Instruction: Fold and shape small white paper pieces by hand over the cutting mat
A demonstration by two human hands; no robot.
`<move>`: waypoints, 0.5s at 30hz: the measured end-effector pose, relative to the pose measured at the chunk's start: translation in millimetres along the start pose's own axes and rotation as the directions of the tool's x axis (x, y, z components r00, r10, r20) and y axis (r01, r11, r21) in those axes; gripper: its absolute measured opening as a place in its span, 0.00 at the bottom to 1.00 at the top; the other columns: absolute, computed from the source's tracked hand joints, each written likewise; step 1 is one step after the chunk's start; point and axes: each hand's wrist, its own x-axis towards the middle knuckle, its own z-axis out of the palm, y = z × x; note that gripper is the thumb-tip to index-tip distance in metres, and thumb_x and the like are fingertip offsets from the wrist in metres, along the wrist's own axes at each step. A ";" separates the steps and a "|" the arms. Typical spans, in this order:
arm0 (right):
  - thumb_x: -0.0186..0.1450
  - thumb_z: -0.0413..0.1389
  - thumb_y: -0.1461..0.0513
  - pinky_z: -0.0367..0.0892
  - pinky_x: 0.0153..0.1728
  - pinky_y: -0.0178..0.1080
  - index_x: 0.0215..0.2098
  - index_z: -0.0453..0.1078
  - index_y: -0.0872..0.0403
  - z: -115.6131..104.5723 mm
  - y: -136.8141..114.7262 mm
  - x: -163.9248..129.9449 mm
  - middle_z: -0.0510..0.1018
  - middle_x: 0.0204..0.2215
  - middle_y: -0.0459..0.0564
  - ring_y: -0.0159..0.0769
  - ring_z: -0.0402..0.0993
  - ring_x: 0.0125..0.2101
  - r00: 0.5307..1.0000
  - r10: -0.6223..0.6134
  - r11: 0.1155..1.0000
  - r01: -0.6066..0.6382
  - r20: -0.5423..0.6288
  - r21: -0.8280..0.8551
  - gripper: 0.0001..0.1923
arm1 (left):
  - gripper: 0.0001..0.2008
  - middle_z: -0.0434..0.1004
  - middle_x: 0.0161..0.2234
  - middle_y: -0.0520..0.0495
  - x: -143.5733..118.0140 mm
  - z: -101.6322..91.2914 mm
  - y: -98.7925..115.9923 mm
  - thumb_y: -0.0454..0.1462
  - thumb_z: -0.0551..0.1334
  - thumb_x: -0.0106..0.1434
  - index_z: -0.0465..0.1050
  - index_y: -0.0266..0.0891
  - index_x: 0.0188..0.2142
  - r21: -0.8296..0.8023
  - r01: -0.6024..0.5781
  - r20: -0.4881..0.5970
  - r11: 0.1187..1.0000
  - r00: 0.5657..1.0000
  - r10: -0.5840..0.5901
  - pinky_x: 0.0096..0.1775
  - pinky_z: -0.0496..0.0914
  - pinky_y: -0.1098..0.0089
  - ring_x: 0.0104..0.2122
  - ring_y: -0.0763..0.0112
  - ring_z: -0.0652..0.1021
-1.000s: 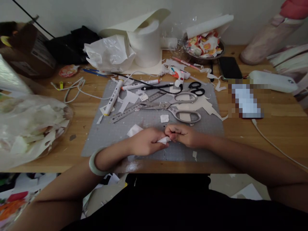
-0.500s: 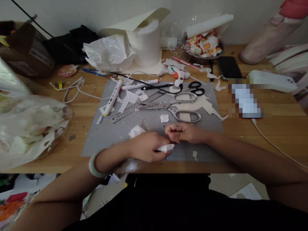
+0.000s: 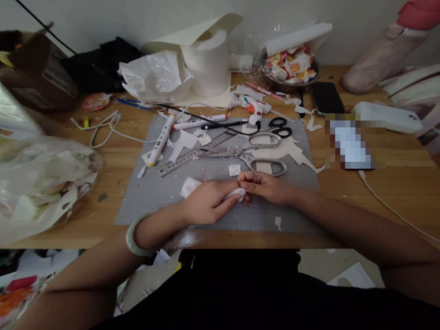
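Note:
A small white piece, paper or tissue by its look (image 3: 235,194), sits between thumb and fingers of my left hand (image 3: 211,201). My right hand (image 3: 266,187) meets it from the right, thumb and fingertips pinched at the piece's right end. Both hands are over the grey cutting mat (image 3: 144,201). Just beyond the fingertips lies a small white square (image 3: 234,170). Another white sheet (image 3: 189,187) is partly covered by my left hand. Large silver scissors (image 3: 240,151) rest across a steel ruler (image 3: 178,164) behind the hands.
Markers (image 3: 162,140), a glue gun (image 3: 253,112) and black-handled scissors (image 3: 281,127) lie toward the back. A paper roll (image 3: 208,64) and a bowl of wrappers (image 3: 290,82) stand behind. Phones (image 3: 350,142) are at right; a plastic bag of scraps (image 3: 44,183) at left.
My left hand has tilted upward and brought the white piece up to my right fingers. My right thumb has extended onto the piece's end, where before the fingers were curled beside it.

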 end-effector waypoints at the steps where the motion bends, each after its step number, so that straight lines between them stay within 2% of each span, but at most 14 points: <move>1: 0.62 0.53 0.49 0.63 0.28 0.32 0.30 0.59 0.55 0.2 0.6 0.0 0.68 0.22 0.40 0.25 0.66 0.23 1.000 -0.004 1.000 0.004 0.000 0.010 0.18 | 0.15 0.77 0.38 0.44 0.1 -0.2 -0.1 0.38 0.45 0.68 0.68 0.37 0.40 -0.009 0.008 -0.027 1.000 1.000 -0.008 0.41 0.69 0.69 0.36 0.68 0.77; 5: 0.60 0.57 0.51 0.63 0.26 0.32 0.31 0.57 0.54 2.4 1.8 -0.1 0.68 0.22 0.39 0.24 0.66 0.22 0.999 -0.022 1.000 0.023 -0.032 0.016 0.17 | 0.13 0.77 0.36 0.45 1.1 -1.2 -0.9 0.38 0.46 0.68 0.68 0.37 0.38 0.003 0.040 -0.076 0.999 0.996 -0.040 0.39 0.69 0.69 0.35 0.69 0.77; 11: 0.59 0.58 0.51 0.59 0.25 0.30 0.26 0.58 0.55 5.4 3.1 -1.3 0.66 0.18 0.38 0.23 0.62 0.21 0.992 -0.089 0.994 0.083 -0.087 -0.064 0.18 | 0.11 0.77 0.35 0.46 2.4 -0.6 1.7 0.36 0.48 0.66 0.67 0.37 0.39 0.096 0.054 -0.054 0.994 0.997 -0.049 0.35 0.68 0.70 0.32 0.69 0.76; 15: 0.59 0.59 0.53 0.60 0.24 0.31 0.26 0.58 0.55 5.9 4.6 -2.1 0.68 0.18 0.39 0.24 0.64 0.21 0.996 -0.076 0.996 0.078 -0.035 0.047 0.18 | 0.13 0.77 0.37 0.44 2.0 -1.4 3.4 0.36 0.46 0.67 0.68 0.36 0.39 0.035 0.002 -0.009 0.999 1.000 -0.002 0.39 0.69 0.69 0.35 0.68 0.77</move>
